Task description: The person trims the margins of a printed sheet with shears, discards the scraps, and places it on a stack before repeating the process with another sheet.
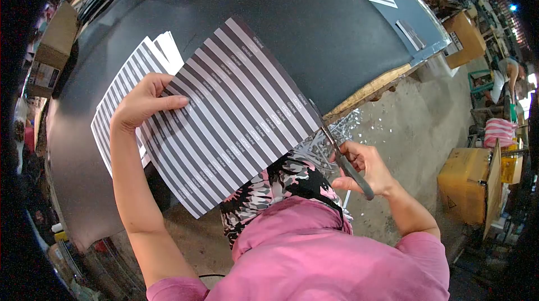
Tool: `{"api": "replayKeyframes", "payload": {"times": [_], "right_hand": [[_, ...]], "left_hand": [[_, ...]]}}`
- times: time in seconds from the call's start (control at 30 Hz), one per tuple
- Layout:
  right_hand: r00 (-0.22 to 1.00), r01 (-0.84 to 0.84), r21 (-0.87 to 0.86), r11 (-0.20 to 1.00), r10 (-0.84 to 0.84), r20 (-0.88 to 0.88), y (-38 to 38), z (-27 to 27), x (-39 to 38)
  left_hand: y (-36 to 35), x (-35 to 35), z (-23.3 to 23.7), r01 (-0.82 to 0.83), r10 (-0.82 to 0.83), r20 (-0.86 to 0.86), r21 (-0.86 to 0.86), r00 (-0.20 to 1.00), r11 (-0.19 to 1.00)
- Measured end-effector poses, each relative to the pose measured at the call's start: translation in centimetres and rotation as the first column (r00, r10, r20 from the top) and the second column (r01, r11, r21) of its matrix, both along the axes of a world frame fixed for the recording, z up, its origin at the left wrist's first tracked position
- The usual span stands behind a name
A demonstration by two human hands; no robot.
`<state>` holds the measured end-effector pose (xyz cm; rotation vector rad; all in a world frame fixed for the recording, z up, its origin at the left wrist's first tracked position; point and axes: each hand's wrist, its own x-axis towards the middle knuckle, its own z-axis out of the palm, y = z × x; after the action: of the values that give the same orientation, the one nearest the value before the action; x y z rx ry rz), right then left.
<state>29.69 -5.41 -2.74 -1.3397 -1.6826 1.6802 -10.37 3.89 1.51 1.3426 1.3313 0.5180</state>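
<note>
Left hand (145,103) fingers are pinched on the left edge of the striped sheet (236,116), thumb lying flat on top, so the sheet fans out to the right of them, tilted above the dark table (314,26). Right hand (365,169) is clenched through the handles of the scissors (342,158), blades pointing up and meeting the sheet's right corner. A stack of striped sheets (115,116) sits under the left hand, paper scraps (345,127) on the floor just past the scissors.
</note>
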Motion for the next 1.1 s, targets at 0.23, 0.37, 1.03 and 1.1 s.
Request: {"api": "replayKeyframes", "payload": {"times": [0.23,0.37,1.03,1.1], "right_hand": [[1.000,-0.029,-0.006,1.000,0.029,0.008,0.7,-0.2,0.2],[0.999,-0.026,-0.050,0.998,0.028,0.028,0.9,0.4,-0.1],[1.000,-0.008,-0.095,0.995,0.007,-0.008,1.2,0.7,-0.3],[1.000,0.004,-0.105,0.995,-0.006,-0.025,1.2,0.7,-0.3]], "left_hand": [[0.0,0.1,0.2,0.004,-0.004,-0.020,0.000,1.000,1.000],[0.1,0.0,-0.1,0.010,-0.010,-0.040,0.003,0.999,1.000],[0.2,0.1,-0.5,-0.007,0.009,-0.064,0.031,0.998,0.999],[0.2,0.0,-0.6,-0.008,0.010,-0.063,0.035,0.998,0.999]]}}
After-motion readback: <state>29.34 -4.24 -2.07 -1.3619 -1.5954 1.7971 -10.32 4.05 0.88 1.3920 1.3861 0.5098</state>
